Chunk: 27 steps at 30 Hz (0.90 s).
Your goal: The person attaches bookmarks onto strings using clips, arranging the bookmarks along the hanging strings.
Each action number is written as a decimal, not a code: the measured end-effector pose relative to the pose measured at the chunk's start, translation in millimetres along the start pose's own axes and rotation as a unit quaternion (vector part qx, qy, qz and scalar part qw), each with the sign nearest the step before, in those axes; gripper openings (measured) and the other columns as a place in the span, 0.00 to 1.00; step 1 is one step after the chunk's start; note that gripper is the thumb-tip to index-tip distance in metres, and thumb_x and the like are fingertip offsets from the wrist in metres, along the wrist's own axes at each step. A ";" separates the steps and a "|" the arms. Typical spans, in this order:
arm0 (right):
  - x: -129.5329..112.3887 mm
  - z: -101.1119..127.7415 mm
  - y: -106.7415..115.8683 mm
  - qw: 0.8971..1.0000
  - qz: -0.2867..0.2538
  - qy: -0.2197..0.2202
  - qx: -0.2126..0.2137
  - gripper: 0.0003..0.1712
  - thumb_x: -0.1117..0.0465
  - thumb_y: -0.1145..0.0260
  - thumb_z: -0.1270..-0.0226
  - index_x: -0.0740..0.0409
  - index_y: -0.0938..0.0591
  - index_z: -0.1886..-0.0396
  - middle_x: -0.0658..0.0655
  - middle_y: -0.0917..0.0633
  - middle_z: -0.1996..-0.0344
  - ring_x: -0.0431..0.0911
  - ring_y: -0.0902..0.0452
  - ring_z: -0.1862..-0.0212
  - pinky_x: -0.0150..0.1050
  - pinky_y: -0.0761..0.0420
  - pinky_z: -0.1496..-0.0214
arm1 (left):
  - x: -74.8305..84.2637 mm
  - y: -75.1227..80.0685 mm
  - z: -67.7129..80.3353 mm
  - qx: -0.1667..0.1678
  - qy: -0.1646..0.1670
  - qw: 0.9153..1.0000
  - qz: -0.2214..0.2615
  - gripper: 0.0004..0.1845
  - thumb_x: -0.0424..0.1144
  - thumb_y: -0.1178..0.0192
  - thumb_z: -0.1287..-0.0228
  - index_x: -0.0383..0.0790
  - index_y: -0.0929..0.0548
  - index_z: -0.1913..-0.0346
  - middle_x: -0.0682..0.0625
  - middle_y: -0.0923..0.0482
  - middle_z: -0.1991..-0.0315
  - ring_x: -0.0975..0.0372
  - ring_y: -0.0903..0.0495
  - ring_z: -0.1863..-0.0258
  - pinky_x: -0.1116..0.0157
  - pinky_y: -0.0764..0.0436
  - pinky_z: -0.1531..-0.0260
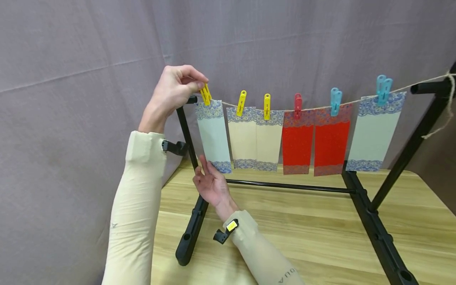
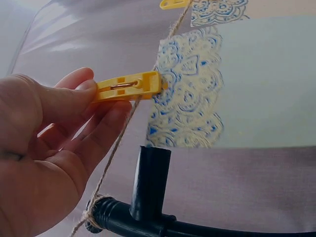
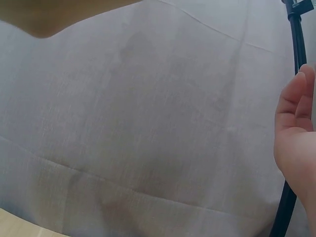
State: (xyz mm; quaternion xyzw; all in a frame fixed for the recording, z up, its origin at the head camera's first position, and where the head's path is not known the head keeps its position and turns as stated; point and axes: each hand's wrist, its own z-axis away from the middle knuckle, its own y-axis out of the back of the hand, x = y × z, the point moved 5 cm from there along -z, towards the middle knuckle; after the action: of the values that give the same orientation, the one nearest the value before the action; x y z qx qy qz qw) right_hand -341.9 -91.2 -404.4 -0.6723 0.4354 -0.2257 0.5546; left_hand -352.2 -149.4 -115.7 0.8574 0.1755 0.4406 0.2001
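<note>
My left hand (image 1: 178,89) pinches a yellow clothespin (image 1: 205,94) at the left end of a twine line (image 1: 317,107) strung across a black rack (image 1: 370,209). In the left wrist view the yellow clothespin (image 2: 129,86) grips the twine and the top corner of a pale blue card (image 2: 190,94). That pale blue card (image 1: 213,136) hangs below the pin. My right hand (image 1: 210,182) is open under it, fingers touching the card's patterned bottom edge; in the right wrist view only the right hand's fingers (image 3: 295,106) show beside a rack post.
Along the line hang two cream cards (image 1: 254,138), two red cards (image 1: 315,142) and another pale blue card (image 1: 374,132), held by yellow, red and blue pins. The rack stands on a wooden table (image 1: 303,233). A grey curtain (image 1: 71,79) hangs behind.
</note>
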 end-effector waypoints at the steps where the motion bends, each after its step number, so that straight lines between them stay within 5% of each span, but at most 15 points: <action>1: -0.4 -0.3 -0.8 1.000 0.002 0.001 -0.001 0.10 0.58 0.41 0.27 0.51 0.13 0.56 0.43 0.10 0.59 0.39 0.18 0.61 0.29 0.22 0.59 | -0.8 -0.2 0.5 -0.003 0.002 1.000 -0.002 0.07 0.29 0.40 0.34 0.34 0.13 0.58 0.47 0.14 0.59 0.63 0.17 0.63 0.69 0.18 0.57; 5: -2.0 -0.8 -3.7 1.000 0.016 -0.001 -0.007 0.12 0.57 0.43 0.25 0.51 0.13 0.57 0.43 0.10 0.59 0.38 0.17 0.61 0.28 0.22 0.60 | -2.1 -0.8 2.7 -0.020 0.013 0.999 -0.025 0.08 0.29 0.41 0.34 0.36 0.13 0.57 0.47 0.14 0.59 0.61 0.18 0.63 0.68 0.20 0.60; 10: -2.8 -0.6 -4.7 0.999 0.038 -0.018 -0.025 0.15 0.56 0.49 0.22 0.52 0.15 0.53 0.44 0.12 0.53 0.38 0.17 0.59 0.29 0.21 0.58 | 1.9 -4.3 3.8 -0.082 0.024 0.993 -0.082 0.08 0.36 0.41 0.30 0.41 0.14 0.55 0.48 0.16 0.57 0.59 0.20 0.60 0.67 0.24 0.57; 16: -5.4 3.8 2.1 0.995 0.079 -0.046 -0.029 0.17 0.58 0.56 0.19 0.53 0.25 0.41 0.45 0.15 0.47 0.38 0.18 0.56 0.29 0.19 0.56 | 7.0 -12.0 4.9 -0.134 -0.008 0.980 -0.145 0.10 0.37 0.45 0.28 0.43 0.15 0.51 0.49 0.18 0.50 0.61 0.21 0.53 0.64 0.25 0.50; 22: -5.4 10.8 16.9 0.991 0.116 -0.072 -0.001 0.21 0.65 0.57 0.19 0.46 0.25 0.38 0.51 0.16 0.44 0.39 0.17 0.57 0.29 0.18 0.60 | 9.0 -12.3 10.0 -0.107 -0.025 0.985 -0.134 0.12 0.40 0.45 0.28 0.43 0.16 0.49 0.48 0.21 0.46 0.60 0.19 0.45 0.61 0.23 0.41; 27: -6.4 28.6 26.2 0.971 0.204 -0.127 0.011 0.20 0.66 0.53 0.21 0.47 0.17 0.45 0.52 0.13 0.51 0.38 0.17 0.64 0.30 0.20 0.65 | 11.1 -0.2 21.1 -0.042 -0.054 0.993 -0.094 0.13 0.44 0.44 0.28 0.43 0.16 0.49 0.50 0.20 0.47 0.65 0.20 0.47 0.65 0.23 0.43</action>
State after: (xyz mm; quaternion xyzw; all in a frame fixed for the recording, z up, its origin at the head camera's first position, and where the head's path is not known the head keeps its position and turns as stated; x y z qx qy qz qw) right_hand -331.5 -70.3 -436.1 -0.5864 0.4866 -0.0254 0.6470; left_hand -328.7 -148.0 -119.4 0.8505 0.2254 0.3802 0.2851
